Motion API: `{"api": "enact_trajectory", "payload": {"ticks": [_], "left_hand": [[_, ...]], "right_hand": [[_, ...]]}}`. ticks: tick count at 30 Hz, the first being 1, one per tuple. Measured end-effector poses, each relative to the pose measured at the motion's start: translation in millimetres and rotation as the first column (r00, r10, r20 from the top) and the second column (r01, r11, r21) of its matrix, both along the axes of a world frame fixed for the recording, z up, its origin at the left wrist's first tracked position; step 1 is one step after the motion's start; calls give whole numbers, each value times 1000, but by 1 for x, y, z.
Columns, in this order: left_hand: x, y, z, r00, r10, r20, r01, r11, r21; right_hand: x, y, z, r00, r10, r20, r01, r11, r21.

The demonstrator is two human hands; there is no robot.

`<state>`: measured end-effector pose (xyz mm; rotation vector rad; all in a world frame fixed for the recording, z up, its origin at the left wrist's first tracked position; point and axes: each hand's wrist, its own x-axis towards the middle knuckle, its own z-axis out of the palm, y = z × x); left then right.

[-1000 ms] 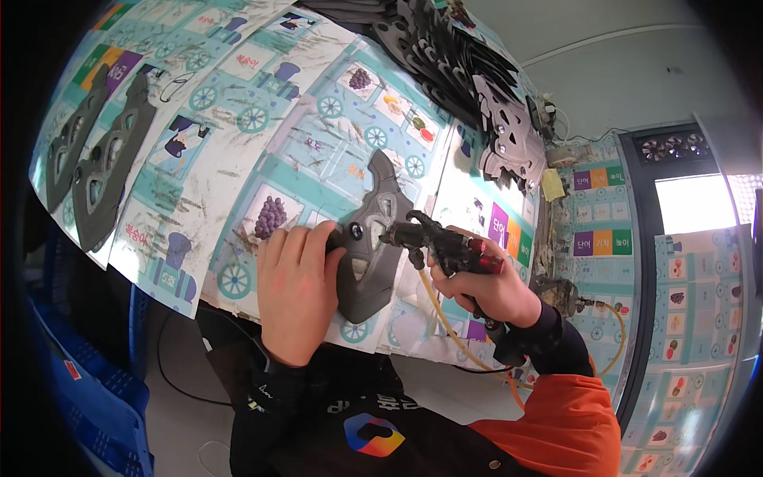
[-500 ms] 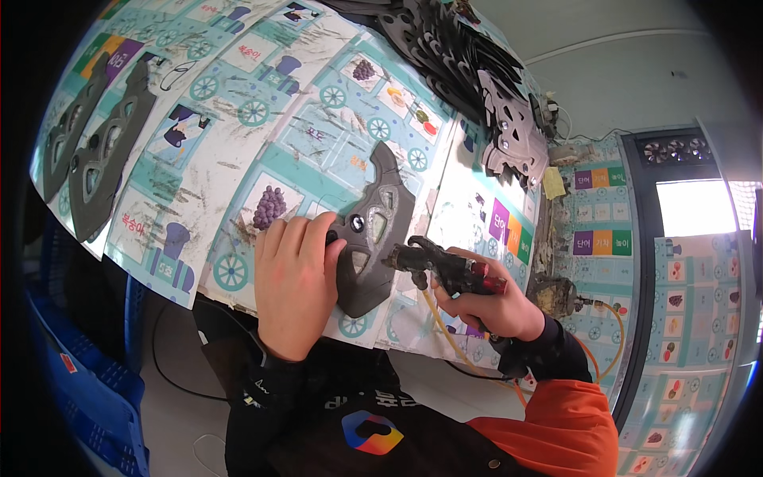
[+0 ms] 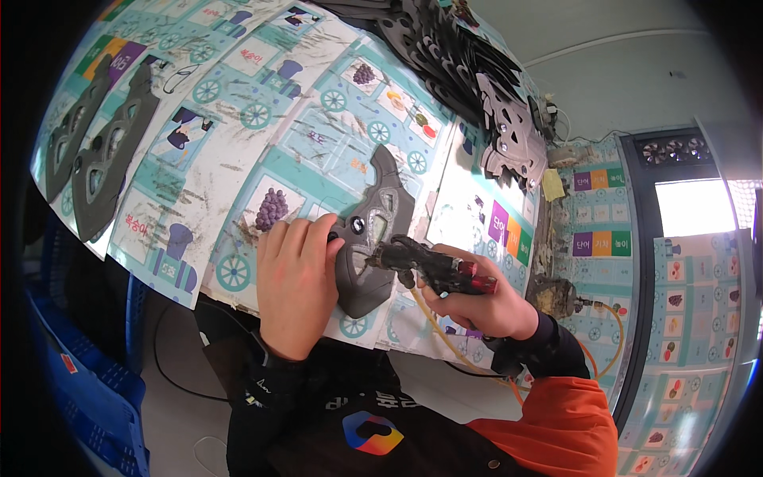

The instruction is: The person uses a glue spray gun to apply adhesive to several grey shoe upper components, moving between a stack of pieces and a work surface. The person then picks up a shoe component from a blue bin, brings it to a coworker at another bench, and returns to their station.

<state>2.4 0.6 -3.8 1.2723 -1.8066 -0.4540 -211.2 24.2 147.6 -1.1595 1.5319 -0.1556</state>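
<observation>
A dark grey, curved flat part [image 3: 369, 274] with cutouts and a round hole lies on the paper-covered table in front of me. My left hand [image 3: 296, 278] holds its left edge, the thumb against the part and the other fingers close together beside it. My right hand [image 3: 493, 298] is closed around a black spray gun [image 3: 425, 265] with red fittings at its rear and a yellow hose beneath. The gun's nozzle points left, over the lower right portion of the part. Whether the tip touches the surface I cannot tell.
Two similar grey parts [image 3: 115, 159] lie at the far left of the table. A heap of dark parts [image 3: 429, 56] fills the back, with lighter grey ones [image 3: 513, 135] at its right end. Blue plastic crates [image 3: 87, 389] stand lower left. A yellow hose [image 3: 620, 342] loops at right.
My right hand has moved slightly left with the spray gun, bringing the nozzle further over the grey part. The left hand and the part have barely moved.
</observation>
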Motion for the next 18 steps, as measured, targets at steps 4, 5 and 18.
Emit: {"api": "enact_trajectory", "payload": {"ticks": [4,5,18], "left_hand": [[0,1,-1,1000,4,-10,-4,1000,-16],[-1,2,-1,1000,5,-13,-5,1000,-20],[0,-4,9,1000,15,-3,-15,1000,-16]], "right_hand": [[7,3,0,999,8,39,-6,998,-65],[7,4,0,1000,8,25,-6,998,-69],[-4,28,5,998,42,47,-37,993,-108]]}}
